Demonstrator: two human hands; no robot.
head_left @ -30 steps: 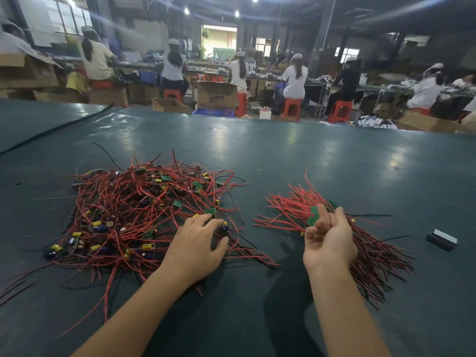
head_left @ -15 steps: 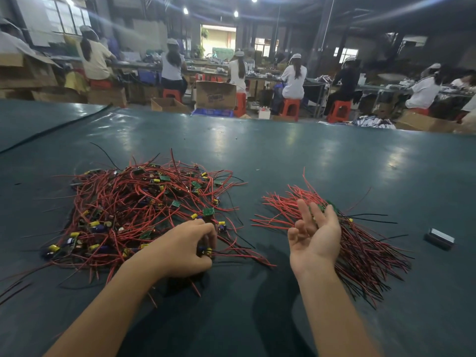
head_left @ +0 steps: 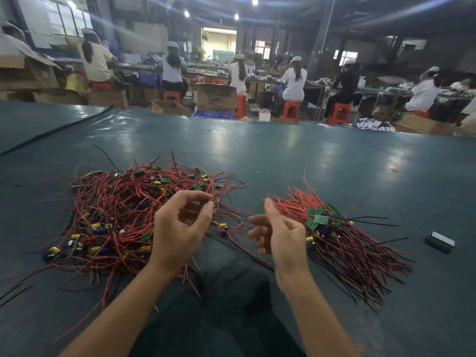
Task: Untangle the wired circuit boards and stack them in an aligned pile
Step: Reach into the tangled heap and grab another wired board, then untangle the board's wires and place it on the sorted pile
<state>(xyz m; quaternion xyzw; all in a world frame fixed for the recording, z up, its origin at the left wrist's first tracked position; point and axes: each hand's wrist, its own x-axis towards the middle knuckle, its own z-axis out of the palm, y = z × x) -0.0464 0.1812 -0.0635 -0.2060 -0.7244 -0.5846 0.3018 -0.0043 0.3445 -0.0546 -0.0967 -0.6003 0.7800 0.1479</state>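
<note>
Head view: left hand (head_left: 180,235) has lifted off the tangle (head_left: 123,217), fingers now pinched on a board (head_left: 213,206) above it. Right hand (head_left: 280,233) stays empty, fingers apart, beside the stack (head_left: 342,235) on the desk (head_left: 309,163).

Tangled heap (head_left: 123,217) left, aligned pile (head_left: 345,235) right (seemingly apart).

The table (head_left: 309,161) has a smooth, dark teal covering with a soft sheen that mirrors the ceiling lights. The wires (head_left: 123,210) wear glossy red and black plastic insulation; the boards (head_left: 320,219) are matt green. Cardboard boxes (head_left: 216,96) stand behind.
</note>
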